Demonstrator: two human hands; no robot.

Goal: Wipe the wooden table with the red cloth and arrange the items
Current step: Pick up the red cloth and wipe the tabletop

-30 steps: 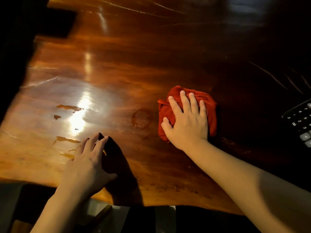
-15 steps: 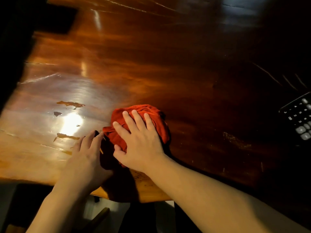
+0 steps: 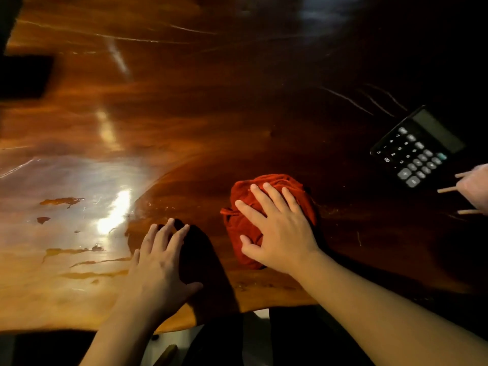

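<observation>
A bunched red cloth [image 3: 290, 186] lies on the glossy wooden table [image 3: 184, 114] near its front edge. My right hand [image 3: 277, 233] presses flat on top of the cloth, fingers spread over it. My left hand [image 3: 161, 262] rests flat on the table to the left of the cloth, fingers apart, with nothing in it; its dark shadow falls between the two hands. Pale streaks and worn patches [image 3: 60, 202] mark the shiny left part of the table.
A black calculator [image 3: 417, 149] lies at the right. At the right edge sits a pale object with thin wooden sticks [image 3: 472, 191] poking out. A dark flat thing [image 3: 23, 75] is at the far left. The table's front edge runs just below my hands.
My right hand slid the cloth left until it nearly met my left hand, then back to the right. My left hand stayed planted. The view shifted and shows more of the calculator.
</observation>
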